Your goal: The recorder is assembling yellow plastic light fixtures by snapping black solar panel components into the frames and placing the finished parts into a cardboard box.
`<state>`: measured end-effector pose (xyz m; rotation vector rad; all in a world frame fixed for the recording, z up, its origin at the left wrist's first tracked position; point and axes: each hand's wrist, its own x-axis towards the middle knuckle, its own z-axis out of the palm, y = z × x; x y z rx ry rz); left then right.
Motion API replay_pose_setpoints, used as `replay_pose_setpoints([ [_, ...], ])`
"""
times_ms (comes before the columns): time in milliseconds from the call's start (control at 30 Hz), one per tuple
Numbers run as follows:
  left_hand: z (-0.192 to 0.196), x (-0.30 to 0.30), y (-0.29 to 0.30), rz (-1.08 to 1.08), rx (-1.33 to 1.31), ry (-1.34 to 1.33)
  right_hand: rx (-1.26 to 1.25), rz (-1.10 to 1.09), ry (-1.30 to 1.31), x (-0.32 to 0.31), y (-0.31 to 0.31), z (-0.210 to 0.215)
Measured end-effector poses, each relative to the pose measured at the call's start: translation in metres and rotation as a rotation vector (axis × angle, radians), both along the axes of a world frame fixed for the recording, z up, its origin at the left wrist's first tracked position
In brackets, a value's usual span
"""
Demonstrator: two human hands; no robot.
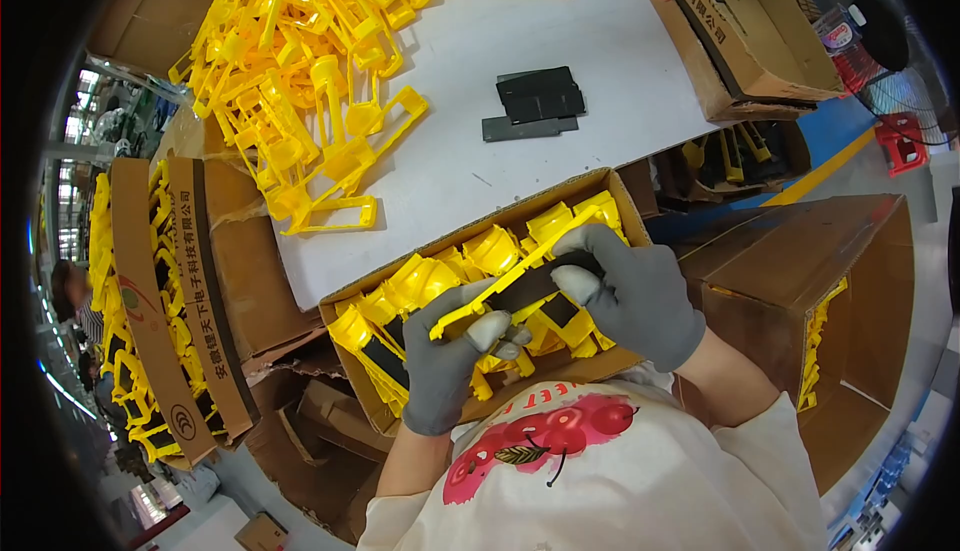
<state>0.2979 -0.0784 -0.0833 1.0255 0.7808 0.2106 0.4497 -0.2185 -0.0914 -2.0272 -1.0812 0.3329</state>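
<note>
Both my hands wear grey gloves and grip one long yellow plastic frame (520, 273), held tilted with its right end higher. A black sheet (528, 289) lies along the near side of the frame. My left hand (450, 353) closes on its lower left end, thumb on the near side. At the upper right end, my right hand (640, 289) pinches the frame and the black sheet with thumb and fingers. Just beneath them is an open cardboard box (628, 209), packed with yellow frames, several bearing black pads. Whether the sheet is fixed to the frame I cannot tell.
A white table (450, 161) carries a large heap of yellow frames (330, 71) at left and a small stack of black sheets (540, 96). Cartons stand at the upper right (725, 46), right (800, 251) and left (150, 311). A red stool (902, 143) is farther right.
</note>
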Motion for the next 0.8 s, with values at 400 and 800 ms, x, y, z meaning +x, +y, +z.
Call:
replay_pose_setpoints([
  [400,-0.012,-0.026,0.003,-0.269,0.063,0.215,-0.171,0.086,0.355,-0.022,-0.042,-0.027],
  [800,-0.013,0.021,0.050,-0.641,1.306,0.385,-0.234,-0.019,0.233,0.023,-0.023,-0.004],
])
